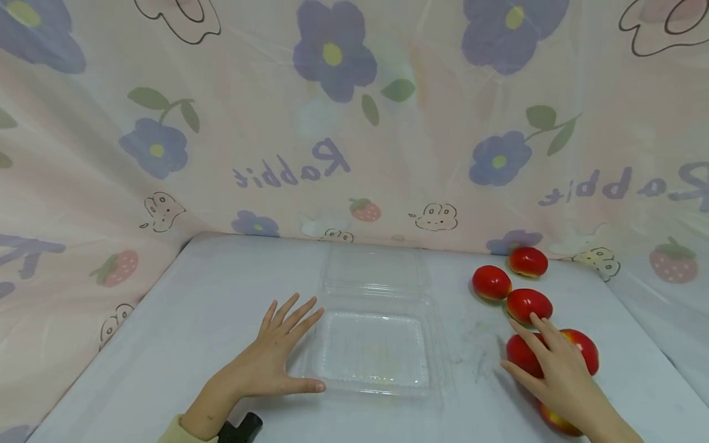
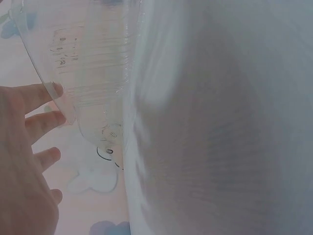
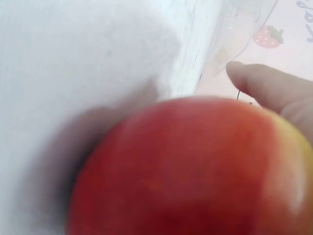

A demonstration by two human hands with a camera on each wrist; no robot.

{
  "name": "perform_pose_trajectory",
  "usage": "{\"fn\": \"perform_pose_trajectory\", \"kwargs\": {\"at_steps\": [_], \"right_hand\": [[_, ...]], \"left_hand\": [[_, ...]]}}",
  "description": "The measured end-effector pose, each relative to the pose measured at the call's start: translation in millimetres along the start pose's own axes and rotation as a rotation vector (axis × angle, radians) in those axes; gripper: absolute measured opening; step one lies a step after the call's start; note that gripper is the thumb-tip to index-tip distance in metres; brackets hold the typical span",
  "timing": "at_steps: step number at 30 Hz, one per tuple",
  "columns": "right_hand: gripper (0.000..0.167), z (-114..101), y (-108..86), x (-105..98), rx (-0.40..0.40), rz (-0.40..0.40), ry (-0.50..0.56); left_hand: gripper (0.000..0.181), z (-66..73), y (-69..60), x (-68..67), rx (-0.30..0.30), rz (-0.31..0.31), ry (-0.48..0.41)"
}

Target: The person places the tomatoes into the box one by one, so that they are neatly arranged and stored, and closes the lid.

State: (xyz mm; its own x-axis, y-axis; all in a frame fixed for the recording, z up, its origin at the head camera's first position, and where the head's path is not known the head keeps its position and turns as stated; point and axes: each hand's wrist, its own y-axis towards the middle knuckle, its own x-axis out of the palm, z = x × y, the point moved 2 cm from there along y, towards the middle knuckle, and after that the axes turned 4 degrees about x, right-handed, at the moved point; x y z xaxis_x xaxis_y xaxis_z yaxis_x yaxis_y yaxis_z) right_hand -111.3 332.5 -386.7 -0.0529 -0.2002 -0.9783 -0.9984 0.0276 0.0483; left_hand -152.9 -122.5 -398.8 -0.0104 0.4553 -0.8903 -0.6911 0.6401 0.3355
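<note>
A clear plastic clamshell box (image 1: 376,347) lies unfolded on the white table, its lid (image 1: 376,271) laid back toward the curtain. Beside the box's left edge is my left hand (image 1: 271,363), fingers spread and thumb extended. In the left wrist view two fingertips of the left hand (image 2: 22,156) overlap the clear plastic rim (image 2: 51,93); contact is uncertain. At the right, my right hand (image 1: 565,375) reaches over a red apple-like fruit (image 1: 520,354), thumb and fingers apart around it. The right wrist view has a red-and-yellow fruit (image 3: 190,171) up close, the thumb away from it.
Several similar fruits lie on the right: one at the back (image 1: 528,261), one to its left (image 1: 491,283), one in front of these (image 1: 528,304), one beside the right hand (image 1: 584,351) and one partly under it (image 1: 556,421). A patterned curtain (image 1: 388,154) borders the table (image 1: 166,332).
</note>
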Motion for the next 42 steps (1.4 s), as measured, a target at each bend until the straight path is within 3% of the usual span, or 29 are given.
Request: {"fn": "perform_pose_trajectory", "kwargs": {"at_steps": [10, 31, 35, 42], "right_hand": [[0.086, 2, -0.6, 2, 0.028, -0.027, -0.004], [0.075, -4, 1.0, -3, -0.036, 0.051, -0.006], [0.075, -11, 0.7, -6, -0.082, 0.113, 0.004], [0.075, -22, 0.7, -12, -0.241, 0.321, 0.026]], "left_hand": [[0.103, -0.1, 0.1, 0.0, -0.012, -0.016, -0.005], [0.103, 0.4, -0.2, 0.3, -0.026, -0.023, -0.02], [0.102, -0.4, -0.7, 1.4, -0.016, -0.015, -0.02], [0.103, 0.3, 0.1, 0.7, -0.037, -0.025, -0.046]]}}
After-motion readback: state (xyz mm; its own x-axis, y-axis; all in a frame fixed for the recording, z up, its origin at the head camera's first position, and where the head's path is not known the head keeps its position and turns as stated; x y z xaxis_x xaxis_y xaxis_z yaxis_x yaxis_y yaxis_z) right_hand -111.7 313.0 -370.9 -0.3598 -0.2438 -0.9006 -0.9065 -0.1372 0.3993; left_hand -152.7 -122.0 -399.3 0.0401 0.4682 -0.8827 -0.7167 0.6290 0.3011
